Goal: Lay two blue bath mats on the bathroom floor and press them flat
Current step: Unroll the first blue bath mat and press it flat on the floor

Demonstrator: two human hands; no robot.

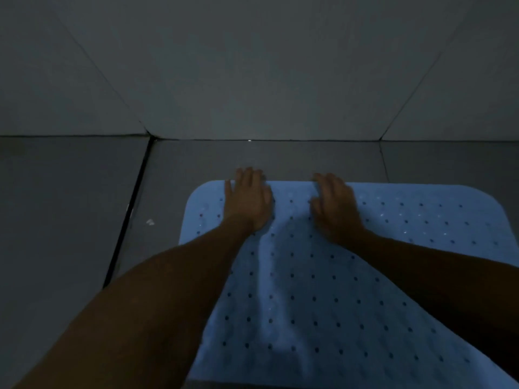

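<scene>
Grey tiled floor [70,209], one blue mat [309,290], two flat hands, left [247,199], right [335,209], pressing it

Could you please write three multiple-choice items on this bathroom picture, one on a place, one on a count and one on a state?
1. Where do both hands rest?
A. near the far edge of the blue bath mat
B. on the wall
C. on the bare floor left of the mat

2. How many blue mats are in view?
A. one
B. two
C. three

3. How do the fingers lie?
A. curled round a mat corner
B. straight, flat on the mat
C. clenched in fists above it

Key: 1 A, the left hand and the right hand lie on the blue bath mat by its edge nearest the wall. 2 A, only one mat shows on the floor. 3 B, both hands lie palm down with the fingers stretched out.
</scene>
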